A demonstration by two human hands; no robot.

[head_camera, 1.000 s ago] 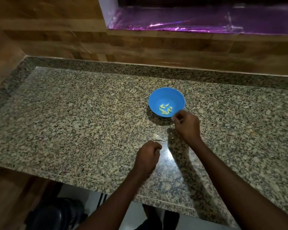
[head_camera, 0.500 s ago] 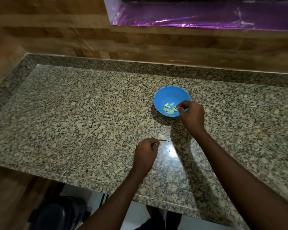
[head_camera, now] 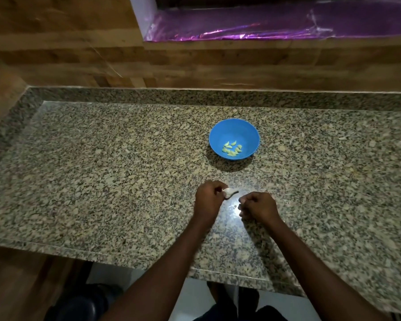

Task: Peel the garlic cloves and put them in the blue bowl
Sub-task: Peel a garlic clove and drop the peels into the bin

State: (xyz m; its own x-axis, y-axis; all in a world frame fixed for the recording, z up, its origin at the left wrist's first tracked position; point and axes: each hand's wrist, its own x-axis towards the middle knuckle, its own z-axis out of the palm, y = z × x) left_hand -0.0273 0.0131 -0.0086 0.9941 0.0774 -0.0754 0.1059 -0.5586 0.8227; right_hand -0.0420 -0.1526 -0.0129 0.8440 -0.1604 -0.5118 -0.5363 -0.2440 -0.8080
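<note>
The blue bowl (head_camera: 220,133) stands on the granite counter, and several pale peeled garlic cloves (head_camera: 232,149) lie in its bottom. Nearer to me, my left hand (head_camera: 208,198) pinches a white unpeeled garlic clove (head_camera: 228,192) at its fingertips, just above the counter. Close to the right of that clove is my right hand (head_camera: 258,206), fingers curled in; I see nothing in it. Both hands are a short way in front of the bowl and do not touch it.
The speckled granite counter (head_camera: 102,172) has a raised granite lip at the back and left, with a wooden wall behind. A purple foil-lined ledge (head_camera: 241,26) runs above the wall. The counter's front edge is near my forearms.
My right hand has pulled back from the bowl's rim to beside my left hand. My left hand now holds the white clove that lay at its fingertips.
</note>
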